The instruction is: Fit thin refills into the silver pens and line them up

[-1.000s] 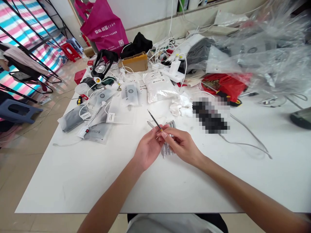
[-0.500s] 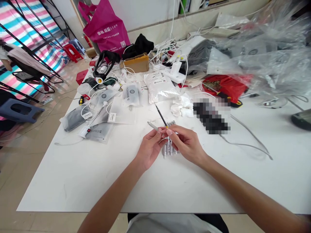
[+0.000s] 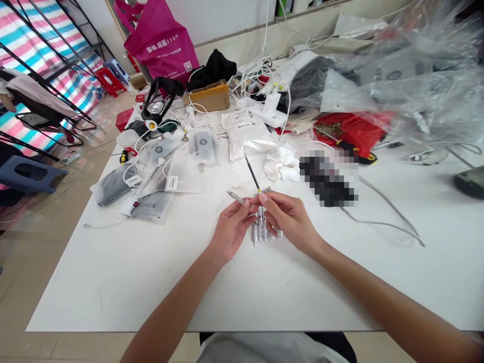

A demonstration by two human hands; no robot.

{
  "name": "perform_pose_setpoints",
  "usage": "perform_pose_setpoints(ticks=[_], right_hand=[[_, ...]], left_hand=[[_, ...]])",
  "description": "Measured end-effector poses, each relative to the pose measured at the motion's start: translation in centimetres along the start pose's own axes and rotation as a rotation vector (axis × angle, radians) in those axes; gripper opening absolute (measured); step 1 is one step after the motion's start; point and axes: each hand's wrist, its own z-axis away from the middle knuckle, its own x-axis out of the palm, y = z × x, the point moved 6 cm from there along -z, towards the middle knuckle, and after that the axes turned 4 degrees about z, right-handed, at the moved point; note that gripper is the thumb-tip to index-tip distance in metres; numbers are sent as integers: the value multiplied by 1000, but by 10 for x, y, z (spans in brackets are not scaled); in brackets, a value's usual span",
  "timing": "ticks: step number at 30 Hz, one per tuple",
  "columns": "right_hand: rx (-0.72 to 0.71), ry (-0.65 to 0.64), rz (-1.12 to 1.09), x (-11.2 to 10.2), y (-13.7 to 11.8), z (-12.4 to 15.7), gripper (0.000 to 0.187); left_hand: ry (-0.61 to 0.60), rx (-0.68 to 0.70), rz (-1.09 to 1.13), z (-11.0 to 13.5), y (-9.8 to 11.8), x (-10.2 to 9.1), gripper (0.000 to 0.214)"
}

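Note:
My left hand [image 3: 231, 231] pinches a slim silver pen-like barrel [image 3: 236, 197] between thumb and fingers, with its pointed end toward the upper left. My right hand [image 3: 288, 219] grips the lower end of a thin black rod [image 3: 251, 173], which has a yellow ring [image 3: 259, 191] near my fingertips. The fingertips of my two hands nearly meet. Just below them, several silver pen-like pieces [image 3: 260, 227] lie side by side on the white table [image 3: 113, 287], partly hidden by my hands.
Sealed printed pouches [image 3: 199, 146], white cables [image 3: 257, 85], and crumpled tissue [image 3: 282, 166] lie beyond my hands. A pixelated object [image 3: 328, 179] sits to the right. Clear plastic sheeting [image 3: 408, 80] covers the far right, above a red bag [image 3: 351, 128].
The black rod has swung up and to the right, standing more upright. My hands have drawn slightly closer, and the silver barrel stays in my left hand.

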Motion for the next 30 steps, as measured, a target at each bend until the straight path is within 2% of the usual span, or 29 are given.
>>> perform_pose_setpoints(ticks=[6, 13, 23, 30], right_hand=[[60, -4, -50, 0, 3, -2, 45], [47, -17, -37, 2, 3, -1, 46], [-54, 31, 232, -1, -6, 1, 44], [-129, 18, 309, 0, -8, 1, 42]], left_hand=[[18, 28, -28, -3, -1, -6, 24], [30, 61, -89, -5, 2, -11, 27], [77, 210, -313, -3, 10, -11, 25], [122, 239, -366, -2, 11, -12, 25]])
